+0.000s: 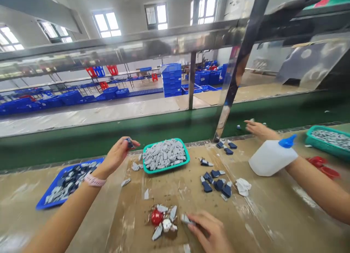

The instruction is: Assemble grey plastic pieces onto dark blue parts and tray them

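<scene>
Your right hand (209, 229) is low over the tabletop (128, 209), its fingers pinched on a grey piece (186, 219). That piece is just right of the red dome (156, 217); its long axis slants, the free end pointing left and slightly away from you. Your left hand (118, 153) is raised left of the green tray (167, 168), fingers clamped on a dark piece (129, 142); I cannot tell which way that one points. Another person's hand (257, 129) reaches in beyond the bottle (272, 158).
</scene>
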Demonstrator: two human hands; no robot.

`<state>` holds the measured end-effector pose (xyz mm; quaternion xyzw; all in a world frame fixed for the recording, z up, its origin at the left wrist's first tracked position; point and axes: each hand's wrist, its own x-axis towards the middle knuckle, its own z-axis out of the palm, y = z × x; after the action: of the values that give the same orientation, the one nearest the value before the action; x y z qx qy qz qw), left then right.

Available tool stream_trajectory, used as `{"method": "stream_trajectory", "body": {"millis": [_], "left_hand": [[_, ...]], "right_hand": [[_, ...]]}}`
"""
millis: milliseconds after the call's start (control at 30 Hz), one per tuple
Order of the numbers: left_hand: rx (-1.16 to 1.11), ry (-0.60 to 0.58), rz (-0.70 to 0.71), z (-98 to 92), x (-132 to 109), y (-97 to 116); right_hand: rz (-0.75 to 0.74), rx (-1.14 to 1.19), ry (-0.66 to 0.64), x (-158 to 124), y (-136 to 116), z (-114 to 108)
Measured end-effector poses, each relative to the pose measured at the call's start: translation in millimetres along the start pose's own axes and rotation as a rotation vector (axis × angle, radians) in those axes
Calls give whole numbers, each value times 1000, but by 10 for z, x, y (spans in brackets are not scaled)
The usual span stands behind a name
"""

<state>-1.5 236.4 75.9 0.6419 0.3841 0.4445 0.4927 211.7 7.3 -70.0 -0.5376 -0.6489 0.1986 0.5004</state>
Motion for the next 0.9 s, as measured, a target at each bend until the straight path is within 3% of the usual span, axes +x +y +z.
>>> {"method": "stream_trajectory", "body": {"millis": [100, 167, 300, 400, 533, 767, 833, 900], "left_hand": [[-231, 68, -123, -384, -817, -210], [-422, 150, -256, -470, -1442, -345], [-589, 406, -479, -286, -2465, -545], [-621, 540, -553, -57, -2871, -631], [-538, 461, -535, 154, -2993, -692], [-239, -22, -372, 511, -2591, -744], [-176, -69, -327, 648, -2473, -701], [-146, -106, -287, 763, -2391, -640]], "right_hand": [[94, -97, -114, -20, -38, 89], [77, -146, -166, -34, -63, 156], [1, -227, -199, -167, -111, 316], [-64, -295, -198, -257, -127, 389], [-9, -159, -199, -227, -119, 354], [561, 552, -150, -36, -253, 211], [546, 618, -94, -21, -367, 195], [425, 569, -24, -25, -490, 178]]}}
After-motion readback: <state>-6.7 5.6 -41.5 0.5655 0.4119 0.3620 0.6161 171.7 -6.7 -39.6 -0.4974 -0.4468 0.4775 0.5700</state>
